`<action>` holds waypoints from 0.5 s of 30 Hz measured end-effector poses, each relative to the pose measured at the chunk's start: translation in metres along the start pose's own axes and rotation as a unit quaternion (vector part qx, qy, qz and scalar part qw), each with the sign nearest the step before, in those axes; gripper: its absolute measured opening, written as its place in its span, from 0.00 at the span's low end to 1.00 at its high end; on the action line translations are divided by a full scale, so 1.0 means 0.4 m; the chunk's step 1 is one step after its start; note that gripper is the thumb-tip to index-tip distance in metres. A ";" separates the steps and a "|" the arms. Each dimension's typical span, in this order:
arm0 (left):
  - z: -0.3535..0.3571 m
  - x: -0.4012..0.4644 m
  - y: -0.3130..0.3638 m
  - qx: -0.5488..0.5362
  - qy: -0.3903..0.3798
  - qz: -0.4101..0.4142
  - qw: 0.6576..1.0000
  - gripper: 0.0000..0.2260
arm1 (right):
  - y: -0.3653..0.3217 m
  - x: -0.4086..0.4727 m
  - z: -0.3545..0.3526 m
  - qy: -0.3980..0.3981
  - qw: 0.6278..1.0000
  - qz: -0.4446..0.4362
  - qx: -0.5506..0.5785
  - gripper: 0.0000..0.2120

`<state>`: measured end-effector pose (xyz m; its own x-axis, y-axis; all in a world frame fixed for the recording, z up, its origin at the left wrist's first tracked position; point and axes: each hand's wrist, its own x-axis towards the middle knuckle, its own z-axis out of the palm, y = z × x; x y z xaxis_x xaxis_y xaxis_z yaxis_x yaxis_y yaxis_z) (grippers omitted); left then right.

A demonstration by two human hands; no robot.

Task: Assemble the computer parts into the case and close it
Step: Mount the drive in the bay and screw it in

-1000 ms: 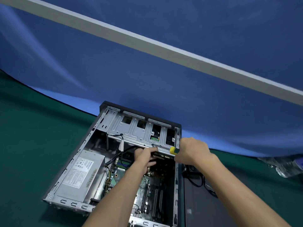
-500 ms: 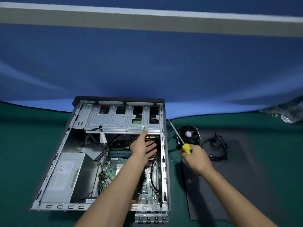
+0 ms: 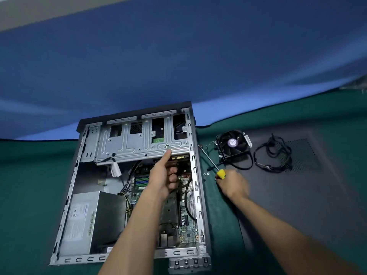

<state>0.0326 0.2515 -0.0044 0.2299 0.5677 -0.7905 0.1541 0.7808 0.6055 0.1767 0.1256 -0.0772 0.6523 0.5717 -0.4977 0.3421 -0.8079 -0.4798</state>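
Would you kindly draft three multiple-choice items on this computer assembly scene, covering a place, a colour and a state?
1. Where does the cooler fan lie?
A. inside the case
B. on the dark panel right of the case
C. on the power supply

2. What colour is the screwdriver handle?
A. red
B. blue
C. yellow

3. What is the right hand doing?
A. gripping the screwdriver
B. resting flat and empty
C. holding the fan

Answers: 1 B, the fan sits outside the case; 2 C, yellow shows above the fist; 3 A, its fingers wrap the handle.
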 end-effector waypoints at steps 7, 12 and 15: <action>-0.006 -0.001 0.007 0.000 -0.015 -0.018 1.000 0.17 | -0.005 0.018 0.001 -0.010 1.000 0.001 -0.005 0.07; 0.008 -0.006 0.009 -0.012 0.002 -0.012 1.000 0.15 | -0.009 0.024 0.009 -0.015 1.000 0.012 -0.007 0.07; 0.010 -0.008 0.010 -0.006 0.006 -0.013 1.000 0.15 | -0.015 0.030 0.012 -0.010 0.999 0.022 -0.021 0.07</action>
<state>0.0362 0.2518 0.0010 0.2143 0.5510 -0.8065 0.1485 0.7977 0.5844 0.1792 0.1380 -0.0840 0.6535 0.5374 -0.5330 0.3412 -0.8377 -0.4263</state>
